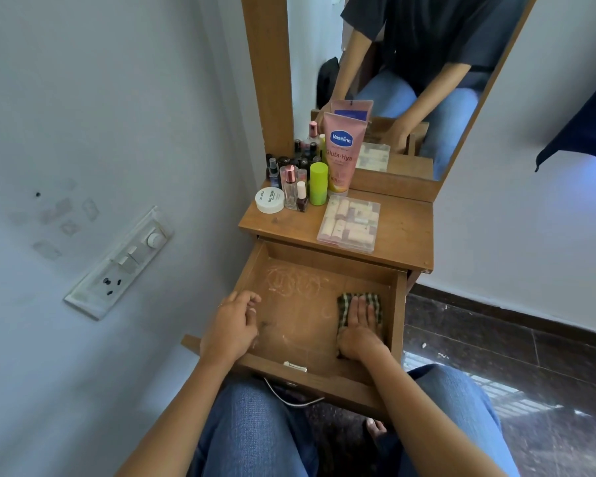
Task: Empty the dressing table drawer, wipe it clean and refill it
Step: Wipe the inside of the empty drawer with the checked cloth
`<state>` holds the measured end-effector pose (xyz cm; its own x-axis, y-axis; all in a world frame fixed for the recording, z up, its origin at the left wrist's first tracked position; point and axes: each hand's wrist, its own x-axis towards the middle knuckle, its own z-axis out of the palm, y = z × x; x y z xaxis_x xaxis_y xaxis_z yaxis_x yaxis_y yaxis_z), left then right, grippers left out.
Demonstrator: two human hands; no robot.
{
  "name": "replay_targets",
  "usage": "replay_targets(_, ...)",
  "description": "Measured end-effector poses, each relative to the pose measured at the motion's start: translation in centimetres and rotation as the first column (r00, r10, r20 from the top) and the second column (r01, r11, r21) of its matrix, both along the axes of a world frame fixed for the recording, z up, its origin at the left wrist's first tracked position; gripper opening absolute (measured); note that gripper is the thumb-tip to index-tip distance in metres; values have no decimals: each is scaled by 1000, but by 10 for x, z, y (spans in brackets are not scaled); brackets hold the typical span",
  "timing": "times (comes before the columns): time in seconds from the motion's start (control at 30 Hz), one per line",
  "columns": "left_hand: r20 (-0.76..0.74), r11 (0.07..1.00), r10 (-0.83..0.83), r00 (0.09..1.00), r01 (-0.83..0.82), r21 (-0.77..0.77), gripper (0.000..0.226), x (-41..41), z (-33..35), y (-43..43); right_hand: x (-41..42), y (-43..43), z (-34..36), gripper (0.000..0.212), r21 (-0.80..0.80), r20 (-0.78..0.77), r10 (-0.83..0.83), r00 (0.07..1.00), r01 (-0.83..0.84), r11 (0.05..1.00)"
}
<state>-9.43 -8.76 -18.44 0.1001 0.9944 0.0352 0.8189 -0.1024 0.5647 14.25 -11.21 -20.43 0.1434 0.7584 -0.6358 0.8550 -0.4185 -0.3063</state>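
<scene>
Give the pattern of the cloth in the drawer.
Dark green and cream check, cloth under right hand; head view.

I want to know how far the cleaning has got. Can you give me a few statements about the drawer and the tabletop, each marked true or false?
1. The drawer holds no bottles or boxes. True.
2. The right hand presses a checked cloth flat on the drawer floor. True.
3. The cloth lies at the drawer's left side. False: it lies at the right side, near the right wall.
4. The pink tube lies in the drawer. False: it stands upright on the tabletop, in front of the mirror.
5. Pale smears show on the drawer floor. True.
</scene>
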Motion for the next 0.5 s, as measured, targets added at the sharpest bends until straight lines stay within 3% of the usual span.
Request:
replay_targets(0.27, -26, 999, -1, 1000, 2, 39, 24, 4, -2, 2, 7, 24, 6, 78, 76, 31, 27, 999, -29, 997)
replay_targets(0.5, 12, 998, 35, 999, -35, 43, 27, 2, 1, 4, -15, -8, -5, 74, 58, -11, 181, 983, -180, 982)
